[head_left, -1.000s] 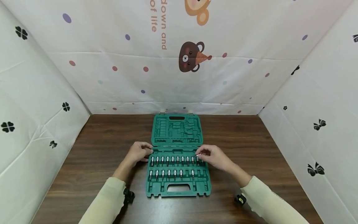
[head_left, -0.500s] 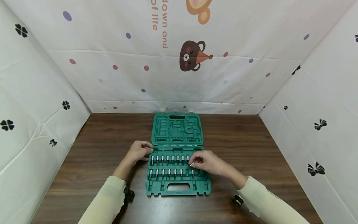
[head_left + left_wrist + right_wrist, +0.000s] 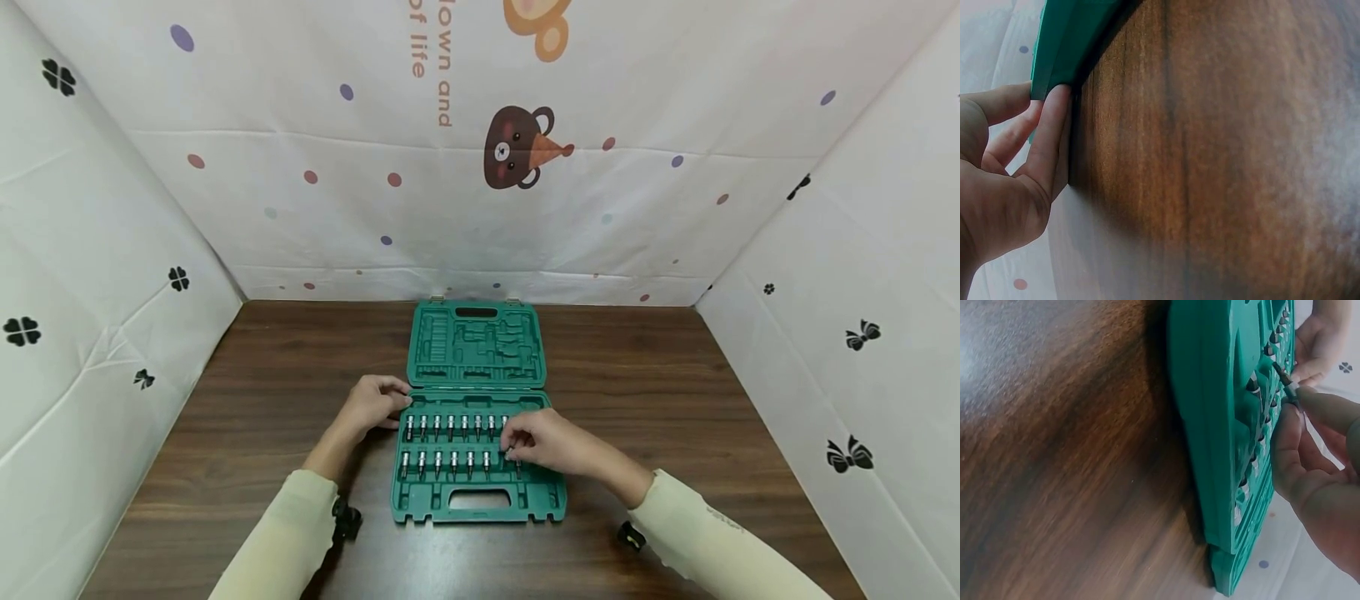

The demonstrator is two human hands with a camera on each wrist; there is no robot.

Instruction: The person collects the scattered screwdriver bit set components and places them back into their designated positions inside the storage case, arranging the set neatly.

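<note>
An open green plastic case (image 3: 551, 500) lies on the table, with two rows of silver bit sockets (image 3: 451, 427) upright in its tray. At its upper left corner, my left hand (image 3: 369, 402) holds the edge between fingers and thumb; the left wrist view shows fingertips against the green side wall (image 3: 1063, 62). Over the right part of the tray, my right hand (image 3: 551, 440) pinches one bit socket (image 3: 1289, 389) between thumb and fingers. Its dark tip points into the case, close above the lower row. Whether it touches a slot I cannot tell.
The case's moulded lid (image 3: 435, 342) lies open behind the tray, near the back wall. Brown wood table (image 3: 637, 358) surrounds the case. White printed sheets (image 3: 420, 208) form walls at the back and both sides.
My right hand has moved with the bit socket from the upper row's right end leftward and down toward the lower row. My left hand has stayed at the case's corner.
</note>
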